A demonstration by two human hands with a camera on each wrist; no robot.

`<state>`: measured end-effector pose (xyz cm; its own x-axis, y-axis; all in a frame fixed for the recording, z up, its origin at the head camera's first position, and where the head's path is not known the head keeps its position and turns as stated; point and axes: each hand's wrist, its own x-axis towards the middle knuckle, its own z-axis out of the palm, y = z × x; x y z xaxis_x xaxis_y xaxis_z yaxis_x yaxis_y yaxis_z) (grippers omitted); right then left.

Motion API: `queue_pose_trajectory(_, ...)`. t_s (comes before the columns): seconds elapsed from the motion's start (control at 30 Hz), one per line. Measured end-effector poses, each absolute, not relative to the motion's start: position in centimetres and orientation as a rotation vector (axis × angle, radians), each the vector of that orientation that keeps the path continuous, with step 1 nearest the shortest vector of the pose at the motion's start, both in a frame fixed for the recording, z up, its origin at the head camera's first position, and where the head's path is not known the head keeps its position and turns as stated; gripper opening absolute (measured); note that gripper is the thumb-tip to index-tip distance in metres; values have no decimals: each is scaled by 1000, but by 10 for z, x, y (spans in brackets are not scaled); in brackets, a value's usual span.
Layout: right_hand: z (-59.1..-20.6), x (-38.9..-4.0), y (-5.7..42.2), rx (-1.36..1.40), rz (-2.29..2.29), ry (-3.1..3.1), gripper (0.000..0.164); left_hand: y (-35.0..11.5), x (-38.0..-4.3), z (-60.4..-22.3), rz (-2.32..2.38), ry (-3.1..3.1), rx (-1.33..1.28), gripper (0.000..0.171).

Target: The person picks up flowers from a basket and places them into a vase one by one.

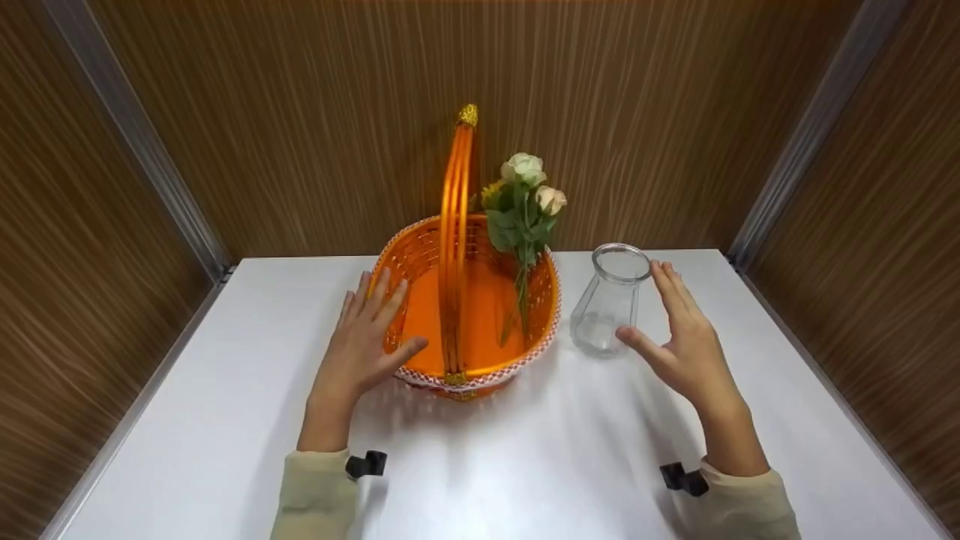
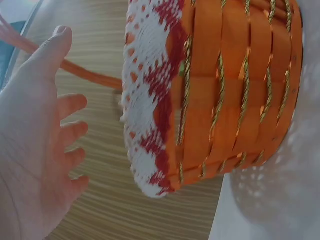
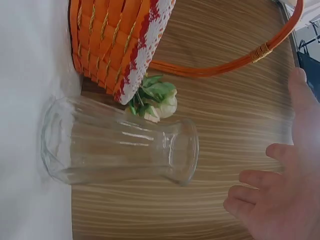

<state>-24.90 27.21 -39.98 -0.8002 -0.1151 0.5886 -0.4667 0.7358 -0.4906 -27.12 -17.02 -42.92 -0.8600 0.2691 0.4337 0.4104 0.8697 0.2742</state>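
Observation:
An orange woven basket (image 1: 427,300) with a tall arched handle (image 1: 453,225) and a red-and-white lace rim stands on the white table. Inside it, against the right side, lean flowers (image 1: 523,169) with pale roses, a bit of yellow and green leaves. My left hand (image 1: 364,341) is spread over the basket's left rim; in the left wrist view a gap shows between the fingers and the lace. To the right of the basket stands a clear glass vase (image 1: 609,300), upright and with nothing in it. Beside the vase's right side is my right hand (image 1: 686,337), fingers extended and apart from the glass in the right wrist view.
The white table (image 1: 480,465) is boxed in by a wood-grain back panel (image 1: 315,135) and side panels with grey metal corner posts (image 1: 142,142). The basket's handle rises high above its rim, in front of the back panel.

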Motion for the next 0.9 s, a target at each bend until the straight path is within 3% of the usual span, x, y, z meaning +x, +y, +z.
queue_pose_trajectory(0.3,-408,-258,251,523,1105,-2240,64,-159,-278,-442,-482,-2663,-583,86)
queue_pose_trajectory(0.7,-404,-288,218,594,1487,-2242,53,-149,-283,-459,-465,-2708,-612,82)
queue_pose_trajectory(0.9,-375,-292,198,640,1551,-2311,52,-150,-285,-459,-474,-2737,-584,82)
